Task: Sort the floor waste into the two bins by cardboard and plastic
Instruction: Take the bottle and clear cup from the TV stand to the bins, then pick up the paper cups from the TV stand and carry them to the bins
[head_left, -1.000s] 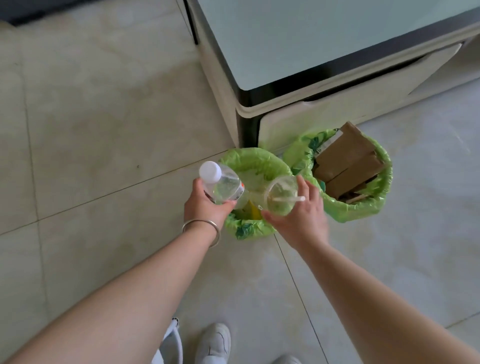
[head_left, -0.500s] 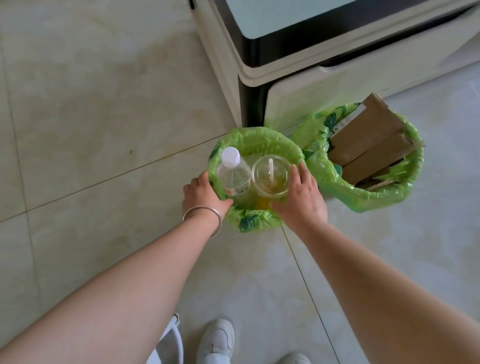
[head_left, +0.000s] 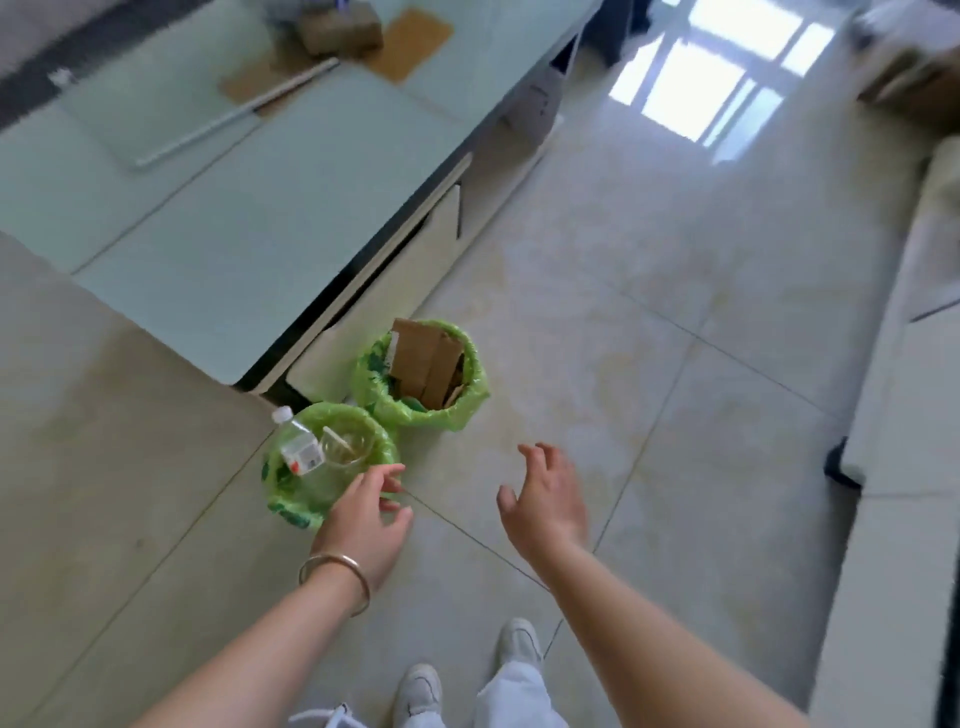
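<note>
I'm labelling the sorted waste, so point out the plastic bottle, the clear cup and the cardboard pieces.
plastic bottle (head_left: 300, 451): head view, on its labelled body.
clear cup (head_left: 347, 448): head view, on its transparent wall.
cardboard pieces (head_left: 426, 361): head view, on the broad brown face.

Two green-lined bins stand side by side, touching or nearly so, tight against the corner of the low cabinet (head_left: 291, 218), so from the cabinet side no hand can reach them. The near bin (head_left: 291, 501) is filled by a tilted plastic bottle (head_left: 297, 444) and a clear cup (head_left: 347, 447), both rising to its rim. The far bin (head_left: 467, 410) is packed with upright cardboard (head_left: 423, 364) standing above its rim. Open tiled floor (head_left: 649, 364) lies to the right of both. A pale sofa edge (head_left: 893, 415), blurred, seems to bound that floor further right. Both hands hang over bare floor, holding nothing.
</note>
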